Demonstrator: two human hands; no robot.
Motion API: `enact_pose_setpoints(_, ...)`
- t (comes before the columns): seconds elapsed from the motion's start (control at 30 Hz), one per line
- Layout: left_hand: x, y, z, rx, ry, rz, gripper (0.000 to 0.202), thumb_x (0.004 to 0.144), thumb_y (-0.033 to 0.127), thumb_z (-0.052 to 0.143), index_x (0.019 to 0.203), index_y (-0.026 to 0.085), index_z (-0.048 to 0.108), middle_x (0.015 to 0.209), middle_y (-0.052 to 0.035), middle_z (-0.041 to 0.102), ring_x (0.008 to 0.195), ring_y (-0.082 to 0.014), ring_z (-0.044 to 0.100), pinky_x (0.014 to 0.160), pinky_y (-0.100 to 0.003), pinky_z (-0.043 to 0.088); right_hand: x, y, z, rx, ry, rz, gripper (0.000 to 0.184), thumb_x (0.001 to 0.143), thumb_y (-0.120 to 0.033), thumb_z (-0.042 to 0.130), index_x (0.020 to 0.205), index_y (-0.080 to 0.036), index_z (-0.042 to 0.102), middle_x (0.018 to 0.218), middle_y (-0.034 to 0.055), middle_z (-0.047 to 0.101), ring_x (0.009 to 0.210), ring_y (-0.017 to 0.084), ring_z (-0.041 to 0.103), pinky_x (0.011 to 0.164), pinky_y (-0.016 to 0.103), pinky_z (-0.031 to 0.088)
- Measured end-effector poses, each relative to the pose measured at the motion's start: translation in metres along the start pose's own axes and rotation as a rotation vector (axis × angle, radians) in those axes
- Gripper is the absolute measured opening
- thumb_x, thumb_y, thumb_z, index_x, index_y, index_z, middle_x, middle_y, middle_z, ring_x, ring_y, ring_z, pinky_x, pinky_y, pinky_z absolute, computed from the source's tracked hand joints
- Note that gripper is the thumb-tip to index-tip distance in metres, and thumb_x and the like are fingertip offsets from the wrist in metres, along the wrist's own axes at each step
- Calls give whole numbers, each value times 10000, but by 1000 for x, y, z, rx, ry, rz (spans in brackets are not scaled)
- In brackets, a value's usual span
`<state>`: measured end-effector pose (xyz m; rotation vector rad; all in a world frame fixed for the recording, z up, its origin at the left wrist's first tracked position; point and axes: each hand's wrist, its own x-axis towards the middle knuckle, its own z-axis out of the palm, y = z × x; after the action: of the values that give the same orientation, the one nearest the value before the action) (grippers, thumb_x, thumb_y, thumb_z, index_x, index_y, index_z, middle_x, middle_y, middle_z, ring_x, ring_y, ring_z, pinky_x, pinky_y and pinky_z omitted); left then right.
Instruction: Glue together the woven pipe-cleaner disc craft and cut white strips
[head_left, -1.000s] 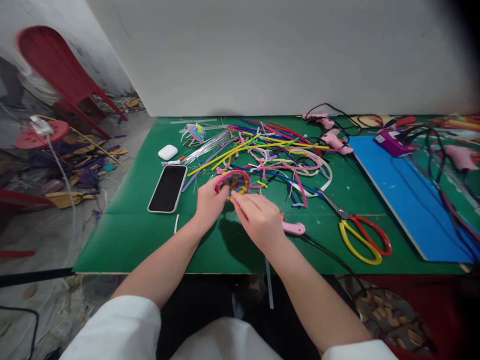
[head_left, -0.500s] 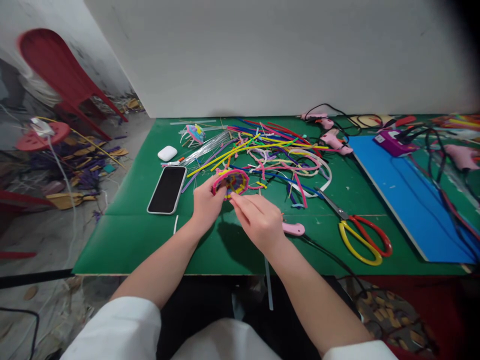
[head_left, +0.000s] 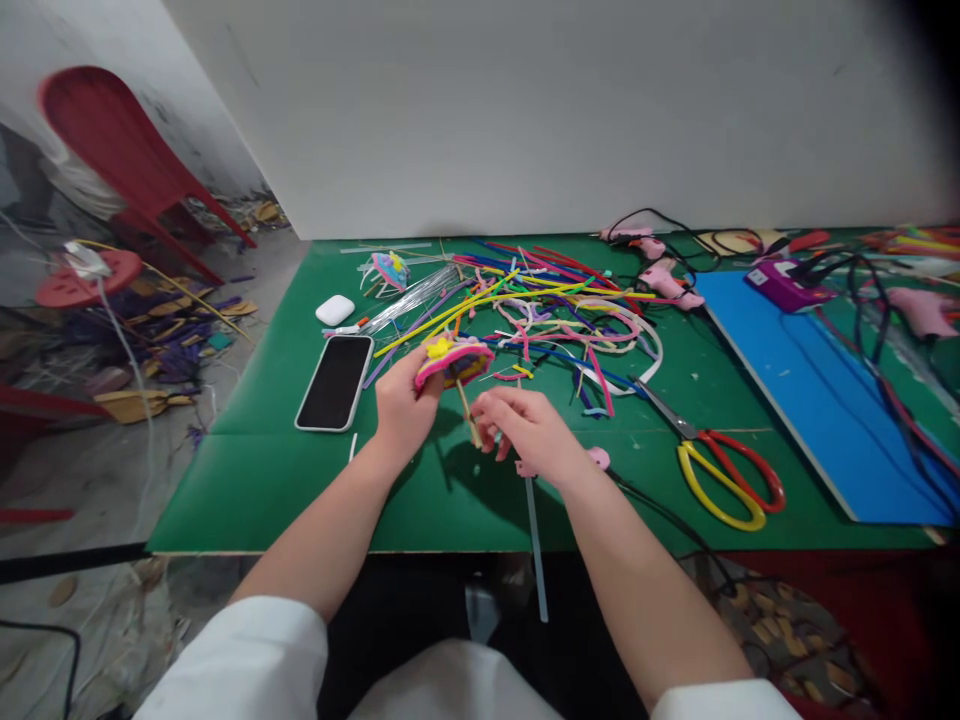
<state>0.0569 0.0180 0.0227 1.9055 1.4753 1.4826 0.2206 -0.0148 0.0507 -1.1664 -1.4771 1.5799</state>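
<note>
My left hand (head_left: 405, 405) is closed on the rim of a small craft umbrella (head_left: 454, 362) of pink, yellow and blue fuzzy stems, with a yellow flower on top. Its thin wooden stick (head_left: 466, 402) slants down toward the table. Beside the stick's lower end is my right hand (head_left: 517, 425), fingers loosely curled and apart; whether a fingertip touches the stick is hard to see. Partly hidden beneath that hand lies a pink glue gun (head_left: 598, 458), a clear glue stick (head_left: 536, 550) jutting from it over the table edge.
Behind my hands spreads a pile of coloured pipe cleaners (head_left: 517, 290). A second small umbrella (head_left: 390, 268), a white case (head_left: 334, 309) and a phone (head_left: 334, 382) lie left. To the right are scissors (head_left: 712, 460), a blue board (head_left: 817, 390), a purple power block (head_left: 787, 287) and more glue guns (head_left: 671, 285).
The umbrella has tilted from showing its underside to showing its flowered top, and its stick now points down. My right hand has moved slightly right and down, its fingers loosened from the umbrella.
</note>
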Motion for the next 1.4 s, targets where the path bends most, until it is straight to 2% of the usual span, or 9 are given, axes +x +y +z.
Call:
enact_pose_setpoints(0.13, -4, -2, -1, -15, -59, 143, 311, 841, 182, 503, 1128, 174, 622, 1121, -61, 679, 1046, -187, 627, 905, -300, 494, 5, -1, 4, 123, -67, 63, 277, 782, -427, 580, 728, -156, 597, 543, -28, 584, 408, 57, 485, 341, 146, 370)
enact_pose_setpoints(0.3, -5, -5, -4, -88, -119, 248, 363, 837, 171, 485, 1186, 193, 582, 1169, -68, 656, 1070, -199, 618, 923, -325, 495, 4, 1, 7, 192, -90, 77, 255, 736, -397, 642, 698, -152, 582, 557, -16, 624, 412, 61, 509, 334, 150, 373)
enact_pose_setpoints(0.53, 3, -9, -6, -256, -142, 239, 547, 799, 196, 561, 1334, 207, 446, 1270, -121, 574, 1111, -247, 585, 927, -370, 487, 7, 4, 8, 258, -11, 51, 225, 717, -366, 666, 727, -156, 589, 576, -23, 634, 421, 63, 529, 342, 153, 403)
enact_pose_setpoints(0.83, 3, -6, -4, -260, -279, 144, 500, 832, 232, 510, 1325, 198, 438, 1322, -120, 531, 1190, -238, 525, 981, -383, 451, 8, 3, 4, 429, -11, 122, 302, 680, -440, 696, 672, -153, 604, 472, -44, 574, 365, 54, 498, 328, 139, 397)
enact_pose_setpoints(0.9, 2, -4, -6, -251, -209, 191, 467, 842, 295, 500, 1300, 213, 457, 1311, -116, 530, 1152, -237, 545, 958, -391, 465, 9, 5, 3, 440, -21, 124, 296, 692, -439, 688, 678, -155, 605, 472, -46, 572, 358, 52, 489, 321, 138, 392)
enact_pose_setpoints(1.03, 1, -3, -11, -216, 27, 288, 362, 856, 405, 465, 1181, 248, 497, 1216, -98, 552, 1069, -226, 570, 838, -369, 523, 11, 8, 2, 443, -19, 125, 278, 713, -431, 674, 691, -161, 609, 467, -52, 563, 352, 50, 481, 310, 135, 381)
enact_pose_setpoints(1.27, -1, -2, -10, -194, 63, 372, 307, 850, 448, 485, 1080, 251, 534, 1080, -76, 591, 1017, -221, 576, 867, -408, 508, 11, 9, 1, 449, -23, 123, 279, 706, -424, 683, 685, -156, 608, 458, -52, 555, 350, 50, 481, 313, 134, 390)
enact_pose_setpoints(1.4, 0, -1, -9, -175, 95, 388, 225, 849, 341, 506, 1053, 248, 532, 1056, -63, 596, 987, -207, 581, 840, -394, 516, 11, 10, 1, 443, -24, 121, 274, 720, -419, 676, 687, -158, 601, 468, -49, 574, 345, 47, 480, 315, 133, 400)
